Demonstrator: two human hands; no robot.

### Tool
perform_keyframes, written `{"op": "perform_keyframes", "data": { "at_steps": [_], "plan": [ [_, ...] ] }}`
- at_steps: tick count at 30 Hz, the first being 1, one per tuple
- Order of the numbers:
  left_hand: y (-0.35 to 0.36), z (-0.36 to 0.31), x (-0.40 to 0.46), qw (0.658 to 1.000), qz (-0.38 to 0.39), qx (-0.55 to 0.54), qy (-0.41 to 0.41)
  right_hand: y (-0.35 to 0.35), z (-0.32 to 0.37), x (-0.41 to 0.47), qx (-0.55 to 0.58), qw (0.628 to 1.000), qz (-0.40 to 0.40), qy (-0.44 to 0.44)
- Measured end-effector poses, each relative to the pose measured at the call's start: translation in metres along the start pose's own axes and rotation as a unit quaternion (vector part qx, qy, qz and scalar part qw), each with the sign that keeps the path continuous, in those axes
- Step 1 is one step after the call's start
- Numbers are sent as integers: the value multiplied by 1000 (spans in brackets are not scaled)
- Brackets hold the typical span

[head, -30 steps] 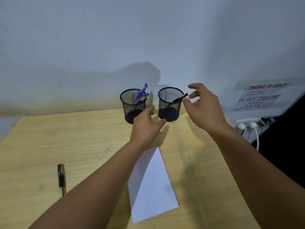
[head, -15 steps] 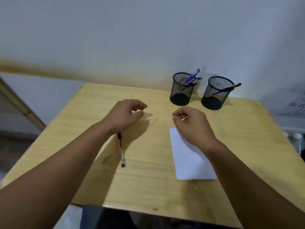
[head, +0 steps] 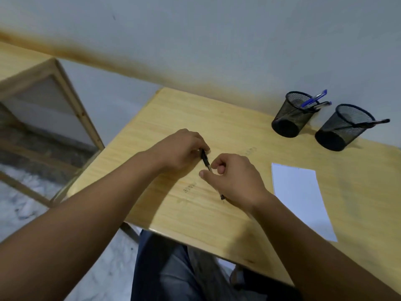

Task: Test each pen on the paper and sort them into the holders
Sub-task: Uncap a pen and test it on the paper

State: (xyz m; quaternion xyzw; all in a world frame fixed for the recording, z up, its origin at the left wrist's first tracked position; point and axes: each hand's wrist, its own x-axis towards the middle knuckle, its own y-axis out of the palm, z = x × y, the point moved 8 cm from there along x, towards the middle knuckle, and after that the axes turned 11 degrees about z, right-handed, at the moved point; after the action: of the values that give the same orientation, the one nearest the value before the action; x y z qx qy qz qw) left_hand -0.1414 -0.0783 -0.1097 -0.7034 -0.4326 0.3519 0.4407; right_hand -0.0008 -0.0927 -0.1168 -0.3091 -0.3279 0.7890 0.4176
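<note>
A black pen (head: 205,160) is held between both hands just above the wooden table (head: 217,118). My left hand (head: 180,149) grips its upper, capped end. My right hand (head: 236,179) is closed around the lower part of the barrel, whose tip pokes out below the palm. A white sheet of paper (head: 300,196) lies to the right of my hands. At the back right stand two black mesh holders: the left holder (head: 289,118) has blue pens in it, the right holder (head: 340,131) has one black pen.
A wooden frame with a pale panel (head: 47,109) stands on the floor left of the table. The wall runs close behind the holders. My legs show under the near table edge.
The view swung left and down. My left hand picked the black pen up from the table, and my right hand came over from the paper and closed on the pen's other end.
</note>
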Motion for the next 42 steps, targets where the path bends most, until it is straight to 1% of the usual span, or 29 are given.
{"op": "perform_keyframes", "data": {
  "at_steps": [3, 6, 10, 14, 18, 23, 25, 27, 29, 31, 34, 37, 40, 42],
  "plan": [
    [0, 2, -2, 1000, -16, 1, 4, 0, -2, 1, -12, 1000, 1, 7],
    [-1, -7, -6, 998, -31, -47, 29, -7, -12, -3, 8, 1000, 14, 8],
    [-1, -31, -6, 992, -60, -87, 65, -24, -25, -18, -1, 1000, 19, -1],
    [4, -63, 4, 988, -65, -103, 93, -48, -37, -34, -16, 1000, 9, -24],
    [14, -94, 21, 984, -76, -112, 116, -66, -62, -44, -19, 999, 38, -7],
    [21, -129, 44, 973, -106, -151, 139, -94, -91, -53, -26, 999, -23, -7],
    [23, -139, 54, 968, -111, -179, 134, -104, -99, -58, -22, 998, -59, -19],
    [24, -147, 62, 964, -120, -198, 134, -110, -102, -64, -44, 993, -99, -42],
    [25, -154, 68, 963, -121, -200, 134, -113, -105, -69, -67, 986, -136, -64],
    [24, -156, 71, 967, -120, -179, 136, -115, -113, -71, -64, 984, -156, -60],
    [18, -143, 74, 972, -130, -163, 106, -122, -133, -73, -39, 985, -169, -21],
    [19, -124, 71, 977, -135, -163, 38, -125, -143, -75, -4, 987, -163, -8],
    [24, -108, 64, 976, -140, -160, -38, -126, -160, -73, 86, 982, -161, 47],
    [29, -100, 60, 977, -139, -149, -68, -122, -173, -74, 173, 969, -152, 91]
  ]
}}
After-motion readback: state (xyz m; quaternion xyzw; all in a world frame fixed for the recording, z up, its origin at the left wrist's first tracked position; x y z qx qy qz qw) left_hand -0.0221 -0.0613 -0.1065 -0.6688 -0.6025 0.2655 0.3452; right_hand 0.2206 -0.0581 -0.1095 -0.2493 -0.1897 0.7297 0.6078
